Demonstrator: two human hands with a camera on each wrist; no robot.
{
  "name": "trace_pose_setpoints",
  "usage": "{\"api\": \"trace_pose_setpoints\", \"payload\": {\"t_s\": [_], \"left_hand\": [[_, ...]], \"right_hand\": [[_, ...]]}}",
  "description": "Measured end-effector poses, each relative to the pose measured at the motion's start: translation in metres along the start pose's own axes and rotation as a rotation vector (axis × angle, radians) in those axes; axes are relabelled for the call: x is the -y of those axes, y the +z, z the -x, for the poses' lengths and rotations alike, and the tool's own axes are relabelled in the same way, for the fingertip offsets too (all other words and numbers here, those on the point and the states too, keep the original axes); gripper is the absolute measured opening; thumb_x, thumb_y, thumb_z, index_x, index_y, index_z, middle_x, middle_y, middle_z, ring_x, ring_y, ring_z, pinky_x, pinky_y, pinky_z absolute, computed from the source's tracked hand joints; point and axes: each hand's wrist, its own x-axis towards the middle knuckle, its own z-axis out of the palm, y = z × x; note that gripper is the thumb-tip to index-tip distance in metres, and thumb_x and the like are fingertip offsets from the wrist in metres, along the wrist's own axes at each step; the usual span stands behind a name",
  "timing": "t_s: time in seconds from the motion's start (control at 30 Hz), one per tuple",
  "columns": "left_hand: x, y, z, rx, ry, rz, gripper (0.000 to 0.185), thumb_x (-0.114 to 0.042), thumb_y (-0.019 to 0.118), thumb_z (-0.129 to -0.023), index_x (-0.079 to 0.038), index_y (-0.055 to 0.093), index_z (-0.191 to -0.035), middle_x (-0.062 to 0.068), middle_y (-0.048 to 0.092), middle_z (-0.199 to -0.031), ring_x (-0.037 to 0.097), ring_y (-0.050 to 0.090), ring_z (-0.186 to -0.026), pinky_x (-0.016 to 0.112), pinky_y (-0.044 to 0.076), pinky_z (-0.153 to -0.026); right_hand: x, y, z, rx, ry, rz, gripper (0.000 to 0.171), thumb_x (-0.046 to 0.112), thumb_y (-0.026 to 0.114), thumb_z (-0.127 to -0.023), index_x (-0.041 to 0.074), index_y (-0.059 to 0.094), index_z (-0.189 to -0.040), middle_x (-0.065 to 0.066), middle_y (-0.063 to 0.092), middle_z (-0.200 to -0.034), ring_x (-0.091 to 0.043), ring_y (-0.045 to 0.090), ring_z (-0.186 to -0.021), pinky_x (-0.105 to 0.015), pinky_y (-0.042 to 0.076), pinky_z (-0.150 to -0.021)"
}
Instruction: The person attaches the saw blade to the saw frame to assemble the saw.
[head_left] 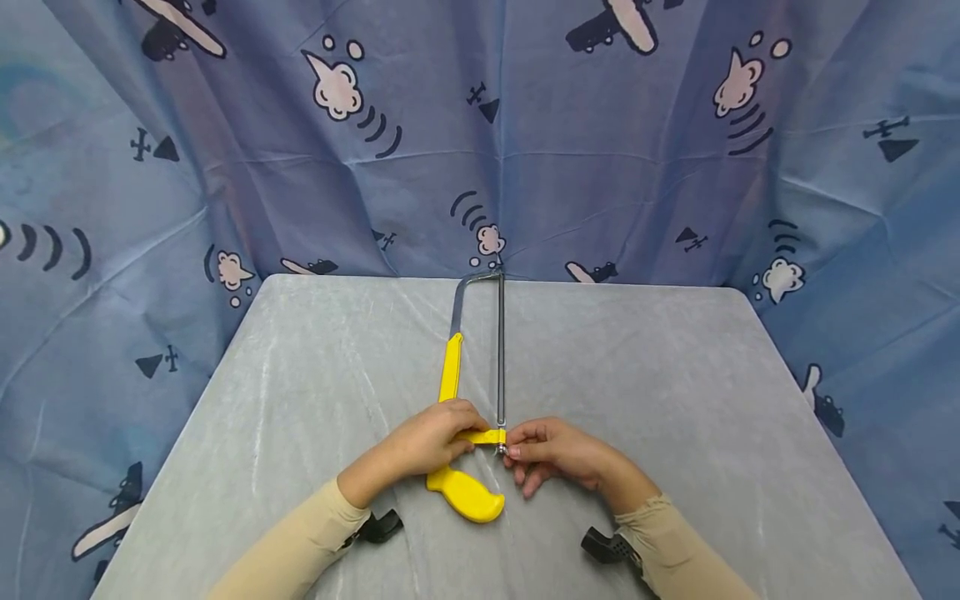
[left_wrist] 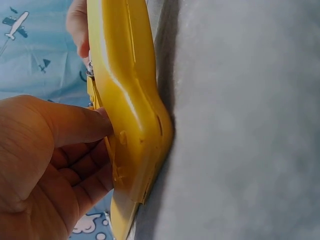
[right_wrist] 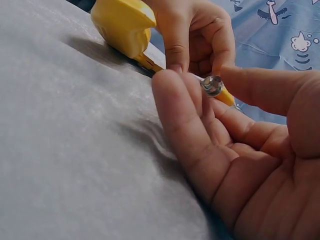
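Observation:
A hacksaw with a yellow handle and a steel frame lies on the grey table, its blade running away from me. My left hand grips the yellow frame just above the handle; in the left wrist view its fingers press against the yellow handle. My right hand pinches the small metal nut at the blade's near end, between thumb and fingertips.
A blue cloth with plane and cloud prints hangs behind and around the table. The table's far edge lies just past the saw's tip. Black wrist camera mounts sit on both forearms.

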Motion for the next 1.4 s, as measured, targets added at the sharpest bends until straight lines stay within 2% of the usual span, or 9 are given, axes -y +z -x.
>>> {"api": "trace_pose_setpoints", "payload": {"t_s": [0.17, 0.33, 0.53, 0.73, 0.93, 1.13, 1.4], "left_hand": [[0.001, 0.000, 0.000, 0.001, 0.005, 0.004, 0.028, -0.004, 0.073, -0.091, -0.010, 0.073, -0.119, -0.002, 0.069, -0.110, 0.012, 0.062, -0.104, 0.028, 0.052, -0.096], [0.001, 0.000, 0.000, 0.001, 0.005, 0.006, 0.028, -0.004, 0.073, -0.092, -0.010, 0.073, -0.119, -0.001, 0.069, -0.111, 0.012, 0.063, -0.105, 0.028, 0.052, -0.096], [0.000, -0.002, 0.000, 0.004, 0.001, -0.003, 0.028, -0.004, 0.073, -0.092, -0.010, 0.073, -0.119, -0.001, 0.069, -0.111, 0.014, 0.063, -0.106, 0.029, 0.052, -0.097], [0.000, -0.002, -0.001, 0.013, -0.007, -0.003, 0.028, -0.004, 0.073, -0.092, -0.010, 0.073, -0.120, -0.001, 0.069, -0.111, 0.014, 0.063, -0.105, 0.029, 0.052, -0.097], [0.001, -0.001, -0.001, 0.015, -0.011, 0.004, 0.029, -0.003, 0.073, -0.092, -0.010, 0.073, -0.120, -0.001, 0.069, -0.111, 0.014, 0.063, -0.105, 0.029, 0.052, -0.097], [0.001, -0.002, 0.000, 0.016, -0.020, 0.011, 0.029, -0.003, 0.072, -0.092, -0.010, 0.073, -0.120, -0.001, 0.069, -0.111, 0.013, 0.063, -0.106, 0.029, 0.052, -0.097], [0.002, -0.001, -0.001, 0.020, -0.025, 0.003, 0.028, -0.004, 0.073, -0.092, -0.011, 0.073, -0.120, -0.002, 0.069, -0.110, 0.013, 0.063, -0.105, 0.029, 0.052, -0.097]], "right_hand": [[-0.004, 0.000, -0.002, 0.020, 0.000, -0.042, 0.029, 0.011, 0.059, -0.103, -0.011, 0.057, -0.121, -0.012, 0.067, -0.103, -0.019, 0.069, -0.081, -0.038, 0.063, -0.075], [-0.005, 0.001, -0.004, -0.005, 0.009, -0.048, 0.025, 0.007, 0.061, -0.102, -0.011, 0.058, -0.119, -0.014, 0.068, -0.101, -0.021, 0.071, -0.081, -0.039, 0.063, -0.077], [-0.003, 0.007, -0.006, -0.070, 0.018, 0.013, 0.025, 0.005, 0.062, -0.100, -0.014, 0.060, -0.116, -0.014, 0.069, -0.097, -0.022, 0.073, -0.077, -0.041, 0.064, -0.075], [0.003, 0.011, -0.003, -0.139, 0.047, 0.095, 0.025, 0.010, 0.067, -0.098, -0.013, 0.065, -0.105, -0.012, 0.071, -0.083, -0.019, 0.073, -0.067, -0.040, 0.064, -0.066], [0.006, 0.009, 0.000, -0.098, 0.075, 0.091, 0.031, 0.016, 0.070, -0.098, -0.014, 0.066, -0.104, -0.013, 0.071, -0.078, -0.020, 0.072, -0.067, -0.043, 0.063, -0.068], [0.005, 0.008, -0.003, -0.048, 0.077, 0.049, 0.036, 0.021, 0.064, -0.102, -0.014, 0.065, -0.110, -0.011, 0.071, -0.087, -0.020, 0.073, -0.071, -0.044, 0.064, -0.072], [0.003, 0.007, -0.004, -0.029, 0.068, 0.005, 0.031, 0.014, 0.060, -0.103, -0.015, 0.062, -0.113, -0.010, 0.069, -0.091, -0.020, 0.073, -0.073, -0.041, 0.064, -0.072]]}}
